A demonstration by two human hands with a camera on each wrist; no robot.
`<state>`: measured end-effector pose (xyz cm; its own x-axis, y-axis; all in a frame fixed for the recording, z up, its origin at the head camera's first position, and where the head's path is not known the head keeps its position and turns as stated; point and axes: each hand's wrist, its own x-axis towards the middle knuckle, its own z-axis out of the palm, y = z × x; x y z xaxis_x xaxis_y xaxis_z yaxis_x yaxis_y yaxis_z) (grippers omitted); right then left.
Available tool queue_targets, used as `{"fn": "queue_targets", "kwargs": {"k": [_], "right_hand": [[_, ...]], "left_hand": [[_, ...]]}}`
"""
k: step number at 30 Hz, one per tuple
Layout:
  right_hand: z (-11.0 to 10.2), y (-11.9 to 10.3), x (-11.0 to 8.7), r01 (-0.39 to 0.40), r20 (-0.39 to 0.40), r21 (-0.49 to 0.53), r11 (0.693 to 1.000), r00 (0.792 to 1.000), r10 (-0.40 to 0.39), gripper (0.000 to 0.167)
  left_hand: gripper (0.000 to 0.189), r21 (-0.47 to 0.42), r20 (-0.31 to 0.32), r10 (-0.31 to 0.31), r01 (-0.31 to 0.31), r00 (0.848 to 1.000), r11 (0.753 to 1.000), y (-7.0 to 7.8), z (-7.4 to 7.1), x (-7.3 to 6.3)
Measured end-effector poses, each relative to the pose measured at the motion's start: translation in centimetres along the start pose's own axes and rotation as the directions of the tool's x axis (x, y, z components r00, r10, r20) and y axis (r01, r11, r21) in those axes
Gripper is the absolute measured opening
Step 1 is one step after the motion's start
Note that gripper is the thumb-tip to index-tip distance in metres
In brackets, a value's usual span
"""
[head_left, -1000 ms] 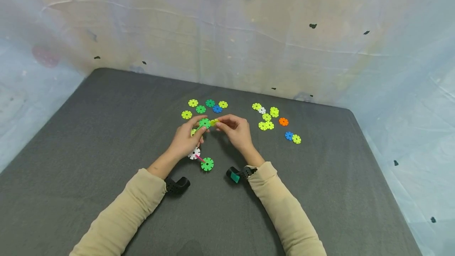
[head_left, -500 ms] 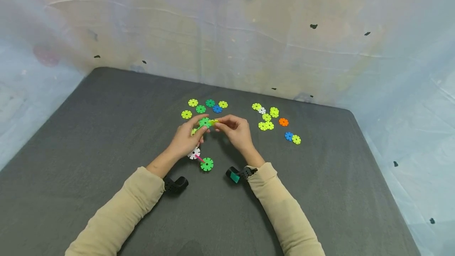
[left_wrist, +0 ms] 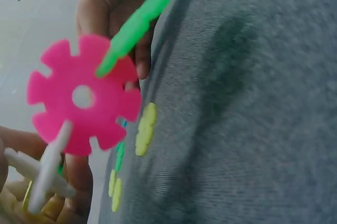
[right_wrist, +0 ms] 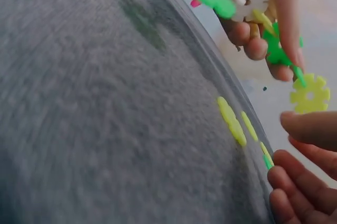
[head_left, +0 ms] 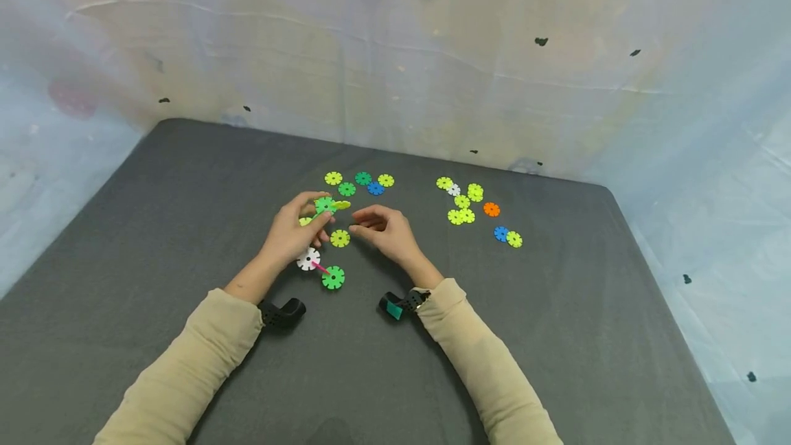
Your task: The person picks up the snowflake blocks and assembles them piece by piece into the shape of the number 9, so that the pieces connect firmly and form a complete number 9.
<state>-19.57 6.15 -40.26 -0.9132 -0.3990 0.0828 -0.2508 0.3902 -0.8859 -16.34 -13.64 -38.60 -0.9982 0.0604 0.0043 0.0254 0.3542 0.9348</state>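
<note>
Left grip (head_left: pixel 289 229) pinched on the green disc (head_left: pixel 325 202) above the desk (head_left: pixel 556 335), probably because that piece sits next to the end joint: it leaves the end yellow disc (head_left: pixel 342 204) jutting past your fingertips, within reach from the right. The rest of the linked chain trails below your palm: white disc (head_left: pixel 303 263), pink disc (left_wrist: pixel 58 90), then the lower green disc (left_wrist: pixel 134 29), off the surface judging by its separate shadow. Neighbours cross slot into slot, which likely lets one pinch carry the whole string. Right grip (head_left: pixel 391 233): fingers bent, thumb apart from them, nothing between; just beside the end yellow disc, a gap showing in the head view. A loose yellow disc (head_left: pixel 340 243) appears to lie flat between your grips. Spares sit in two groups toward the far edge, the orange disc (head_left: pixel 491 205) in the right one, perhaps to leave working room in front of you.
</note>
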Motion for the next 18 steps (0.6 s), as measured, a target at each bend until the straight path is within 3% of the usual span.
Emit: {"fn": "queue_targets", "kwargs": {"k": [8,13,18], "right_hand": [[0.90,-0.44,0.57,0.022,0.090,-0.197,0.980,0.996,-0.004,0.032],[0.92,-0.42,0.70,0.091,0.128,-0.266,0.960,0.990,-0.058,0.037],[0.87,-0.46,0.57,0.098,0.156,-0.293,0.951,0.986,-0.054,0.038]], "left_hand": [[0.044,0.012,-0.081,-0.055,0.056,0.995,0.998,-0.38,-0.04,-0.04],[0.045,-0.014,-0.081,-0.072,0.071,0.994,0.997,-0.42,0.10,0.15],[0.044,-0.048,-0.071,-0.089,0.086,0.993,0.995,-0.42,0.30,0.17]]}}
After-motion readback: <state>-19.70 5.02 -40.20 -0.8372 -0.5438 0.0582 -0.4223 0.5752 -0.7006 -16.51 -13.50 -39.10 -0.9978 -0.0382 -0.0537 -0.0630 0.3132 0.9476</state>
